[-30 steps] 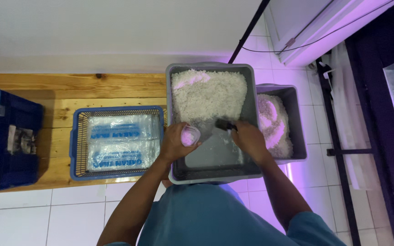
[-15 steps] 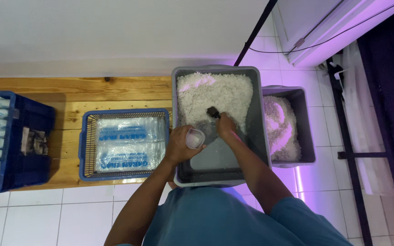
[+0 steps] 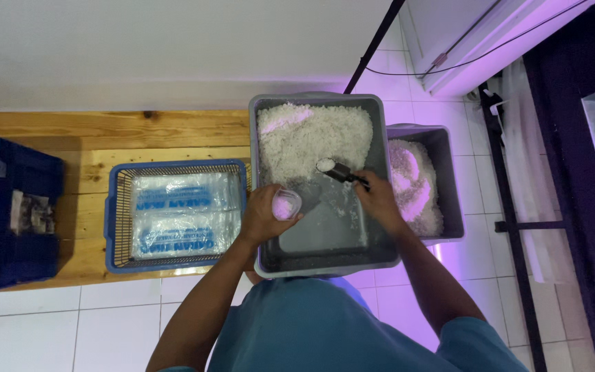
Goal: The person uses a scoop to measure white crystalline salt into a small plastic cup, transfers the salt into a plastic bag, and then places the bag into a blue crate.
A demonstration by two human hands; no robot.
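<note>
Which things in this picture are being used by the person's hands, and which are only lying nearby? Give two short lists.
In use:
left hand holding a small clear cup
right hand holding a dark scoop
grey tub of white grains

Lying nearby:
second grey tub
blue basket of plastic packets
blue crate

Dark blue crate point(image 3: 8, 207): cut off by the left edge.
Small container point(image 3: 286, 204): mostly hidden inside left hand point(image 3: 264, 215).
Scoop point(image 3: 339, 171) handle: hidden in right hand point(image 3: 380, 200).
</note>
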